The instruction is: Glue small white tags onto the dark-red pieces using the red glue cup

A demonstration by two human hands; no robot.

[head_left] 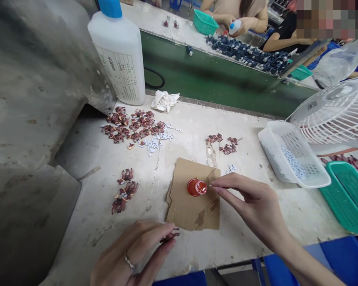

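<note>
Across the upper frame runs a green conveyor (214, 79), and beyond it another person's hands (241, 24) hold a small white bottle beside rows of dark blue parts (247, 53). Nearer us lies a stained pale worktop (241, 242), where we work.

Our left hand (134, 254), at the lower centre of the frame, has its fingers closed around a small brown-red piece (169, 236), pinched between thumb and fingertips and held just above the worktop's near edge, probably to keep it steady and ready. A ring sits on one finger. Our right hand (256, 206) reaches in from the lower right, thumb and forefinger pinched together right beside a little red cap (197, 187); something tiny may sit between the fingertips, but we cannot tell what. The cap rests on a torn cardboard scrap (191, 210), which seems placed there to catch drips, judging by its dark stains.

More brown-red pieces lie in a heap (131, 125) at upper left with small white bits (158, 141) alongside, in a smaller cluster (123, 192) at left, and in another group (225, 143) right of centre. A large white bottle (119, 51) with a blue top stands at upper left; its label carries printed writing too small for us to read. Beside it lies a crumpled white rag (164, 100). At right sit a white basket (292, 159) holding white bits, a green basket (350, 196), and a white fan (337, 111).
</note>
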